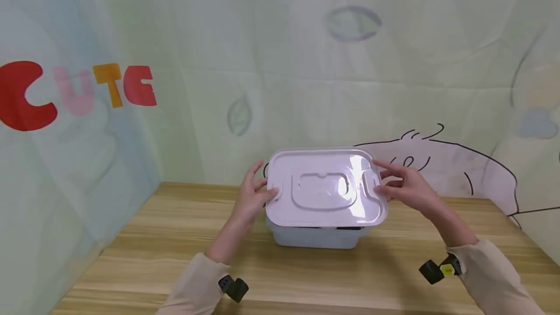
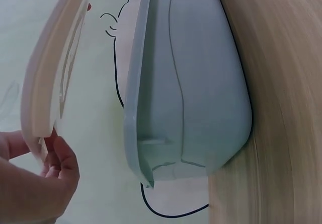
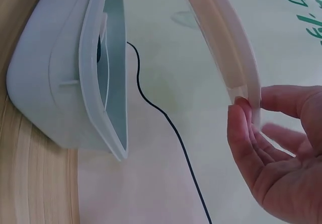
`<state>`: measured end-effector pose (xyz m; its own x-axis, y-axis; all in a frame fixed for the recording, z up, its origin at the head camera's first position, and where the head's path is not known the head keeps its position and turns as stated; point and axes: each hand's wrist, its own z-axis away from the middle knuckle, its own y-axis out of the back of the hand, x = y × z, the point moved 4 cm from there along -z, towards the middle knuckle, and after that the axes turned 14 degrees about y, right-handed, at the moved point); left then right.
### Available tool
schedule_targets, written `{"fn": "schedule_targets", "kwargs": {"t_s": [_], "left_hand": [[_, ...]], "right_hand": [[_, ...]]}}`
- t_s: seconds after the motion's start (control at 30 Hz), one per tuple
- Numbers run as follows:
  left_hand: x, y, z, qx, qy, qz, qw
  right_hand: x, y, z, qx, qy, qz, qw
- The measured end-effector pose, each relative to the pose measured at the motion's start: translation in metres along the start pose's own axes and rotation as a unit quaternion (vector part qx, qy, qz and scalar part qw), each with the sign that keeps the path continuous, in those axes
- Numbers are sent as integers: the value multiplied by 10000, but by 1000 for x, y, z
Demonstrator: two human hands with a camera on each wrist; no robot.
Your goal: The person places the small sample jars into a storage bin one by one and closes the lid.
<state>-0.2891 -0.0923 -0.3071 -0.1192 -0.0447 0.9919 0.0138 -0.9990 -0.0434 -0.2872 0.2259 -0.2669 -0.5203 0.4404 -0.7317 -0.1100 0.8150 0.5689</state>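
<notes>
A pale pinkish-white lid (image 1: 323, 215) with a raised centre panel is held level above a light blue-grey plastic bin (image 1: 315, 238). My left hand (image 1: 253, 198) grips the lid's left end, thumb on top and fingers beneath. At the opposite end, my right hand (image 1: 404, 186) pinches the edge between thumb and fingers. Both wrist views show a wide gap between the lid (image 2: 43, 78) and the rim of the bin (image 2: 132, 133). Inside the bin, a white thin-edged item and something dark (image 3: 99, 50) show partly; the rest is hidden.
The bin stands on a wood-grain table (image 1: 197, 237). Behind it hangs a pale printed cloth (image 1: 197, 38) with coloured letters at the left and a cartoon animal outline at the right. Small black devices (image 1: 234, 288) are strapped to both wrists.
</notes>
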Motion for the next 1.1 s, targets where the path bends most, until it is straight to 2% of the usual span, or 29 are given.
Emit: {"fn": "schedule_targets", "kwargs": {"t_s": [0.23, 0.37, 0.5, 0.57, 0.6, 0.67, 0.73, 0.8, 0.93, 1.03, 1.1], "left_hand": [[-4, 6, -1, 440, -277, -1, 9986], [-6, 8, 0, 797, -712, -153, 9942], [-5, 7, 3, 1073, -1081, -631, 9863], [-5, 6, 5, 1131, -1044, -828, 9846], [-5, 6, 5, 1111, -922, -873, 9857], [-5, 5, 5, 950, -641, -775, 9904], [-6, 5, 4, 583, -290, -342, 9973], [-7, 6, 4, 151, 27, 217, 9996], [-9, 10, 4, -454, 409, 1238, 9904], [-8, 14, 5, -656, 522, 1442, 9860], [-8, 17, 6, -757, 588, 1358, 9861]], "right_hand": [[-4, -5, -1, 702, -205, -154, 9972], [-8, -6, 1, 1003, -198, -190, 9946], [-15, -3, 4, 1258, -23, 205, 9918], [-18, 0, 6, 1388, 44, 417, 9894], [-19, 2, 7, 1447, 89, 500, 9882], [-21, 5, 9, 1523, 191, 611, 9863], [-22, 6, 10, 1557, 350, 657, 9850], [-22, 6, 10, 1608, 543, 686, 9831], [-22, 4, 11, 1757, 949, 692, 9774], [-21, 2, 12, 1844, 1187, 755, 9727], [-20, 0, 13, 1838, 1278, 805, 9713]]}}
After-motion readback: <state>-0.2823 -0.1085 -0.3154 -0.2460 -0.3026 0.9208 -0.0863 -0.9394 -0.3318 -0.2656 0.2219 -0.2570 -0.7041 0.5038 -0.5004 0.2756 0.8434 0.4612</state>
